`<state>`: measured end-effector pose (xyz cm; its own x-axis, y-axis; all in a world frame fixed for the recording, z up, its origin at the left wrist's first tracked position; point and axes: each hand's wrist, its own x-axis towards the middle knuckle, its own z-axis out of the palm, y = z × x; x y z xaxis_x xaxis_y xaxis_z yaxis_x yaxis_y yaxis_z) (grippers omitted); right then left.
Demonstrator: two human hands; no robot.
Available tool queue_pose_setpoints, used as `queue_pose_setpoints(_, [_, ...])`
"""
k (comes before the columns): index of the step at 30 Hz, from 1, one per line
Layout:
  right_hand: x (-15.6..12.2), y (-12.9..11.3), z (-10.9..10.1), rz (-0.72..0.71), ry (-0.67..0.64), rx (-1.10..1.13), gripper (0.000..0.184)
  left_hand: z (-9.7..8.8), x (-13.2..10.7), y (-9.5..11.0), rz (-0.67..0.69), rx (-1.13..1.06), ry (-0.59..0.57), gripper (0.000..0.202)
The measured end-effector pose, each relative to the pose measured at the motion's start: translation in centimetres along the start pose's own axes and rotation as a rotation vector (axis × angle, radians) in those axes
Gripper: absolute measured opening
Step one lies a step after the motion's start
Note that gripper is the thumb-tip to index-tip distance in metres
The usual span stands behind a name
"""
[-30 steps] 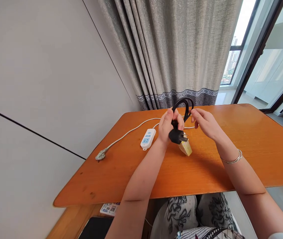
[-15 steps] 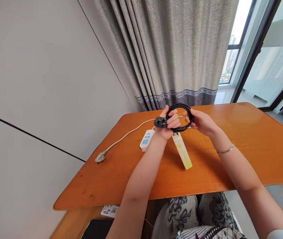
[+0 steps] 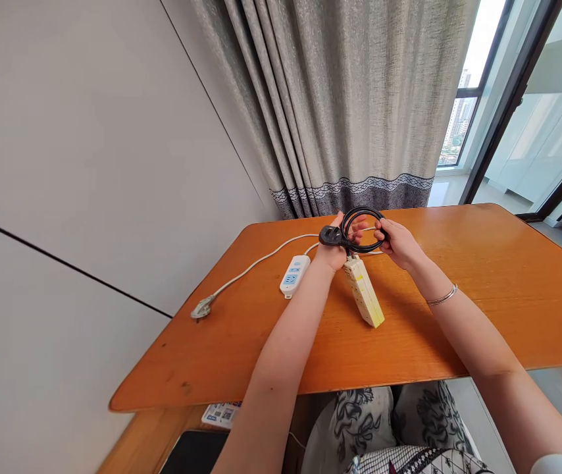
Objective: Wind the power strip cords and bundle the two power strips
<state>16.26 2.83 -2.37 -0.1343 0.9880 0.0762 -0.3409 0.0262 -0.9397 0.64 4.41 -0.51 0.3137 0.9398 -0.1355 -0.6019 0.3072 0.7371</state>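
A black power cord (image 3: 362,249) is wound into a loop in front of me, above the table. Its dark three-pin plug (image 3: 331,236) lies at the loop's left side, over my left palm. My left hand (image 3: 336,253) is behind the loop with its fingers loosened and stretched out, the cord lying against it. My right hand (image 3: 397,242) pinches the loop's right side between thumb and fingers. Just below the loop, a yellowed white power strip (image 3: 364,293) rests on the table. Left of it lies a smaller white power strip (image 3: 294,276) with blue socket faces.
A white cable (image 3: 256,262) runs across the wooden table (image 3: 478,283) to a pale plug (image 3: 203,307) near the left edge. Behind the table hangs a grey curtain (image 3: 355,118). A dark flat object (image 3: 196,451) lies below the table's front edge.
My left fingers have uncurled from the black cord and now show behind the loop. The plug has moved slightly right and turned. My right hand still holds the loop, a little further right.
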Motion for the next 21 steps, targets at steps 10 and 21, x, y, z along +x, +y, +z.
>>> queue_pose_setpoints(10, [0.3, -0.3, -0.4, 0.004, 0.127, 0.028, 0.025, -1.0, 1.3, -1.4, 0.192, 0.142, 0.008, 0.034])
queue_pose_setpoints(21, [0.3, -0.8, -0.6, -0.01, 0.218, 0.133, 0.021, -3.2, 3.0, -2.8, 0.349, 0.52, -0.31, 0.102])
